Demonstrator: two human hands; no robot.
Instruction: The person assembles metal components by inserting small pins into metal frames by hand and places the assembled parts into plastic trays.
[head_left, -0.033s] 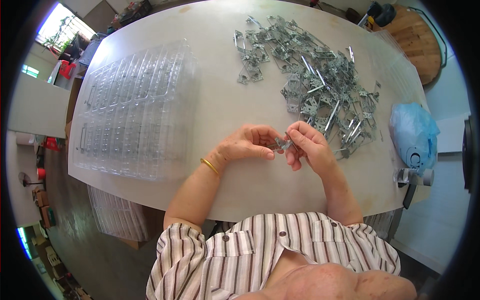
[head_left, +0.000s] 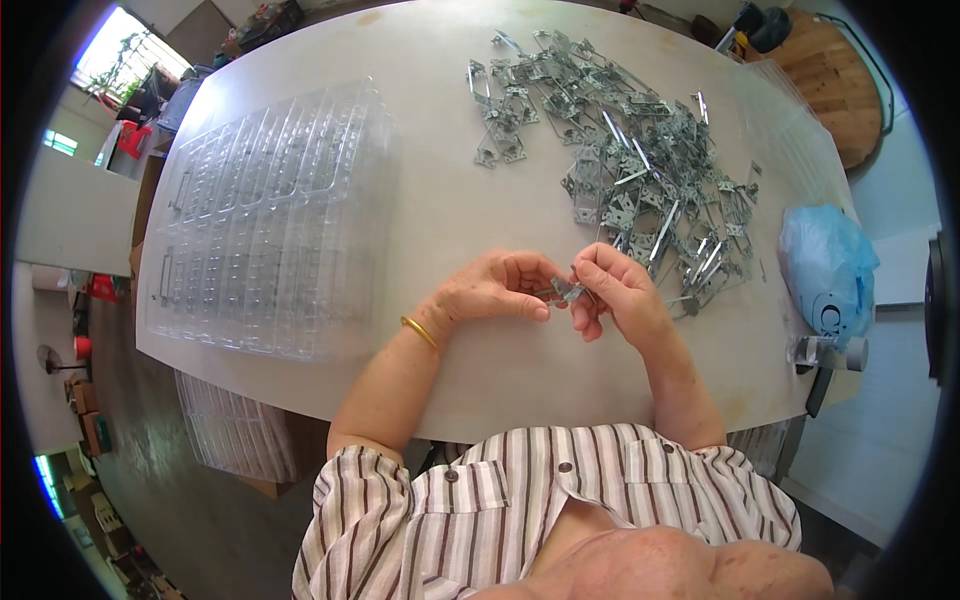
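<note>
Small silvery metal bracket parts [head_left: 567,291] are held between my two hands, just short of the table's middle. My left hand [head_left: 498,286], with a gold bangle at the wrist, curls its fingers and thumb round one side of them. From the other side my right hand [head_left: 625,293] pinches them between thumb and fingers. The fingers partly cover the parts, so their full shape is hidden. Beyond my right hand lies a loose heap of similar metal brackets and rods [head_left: 640,150].
Clear plastic compartment trays [head_left: 265,220] are stacked on the left of the pale table [head_left: 440,180]. A blue plastic bag [head_left: 828,265] and a clear container [head_left: 825,353] sit at the right edge. Clear plastic sheets [head_left: 790,125] lie at the far right. More trays [head_left: 235,430] stand below the left edge.
</note>
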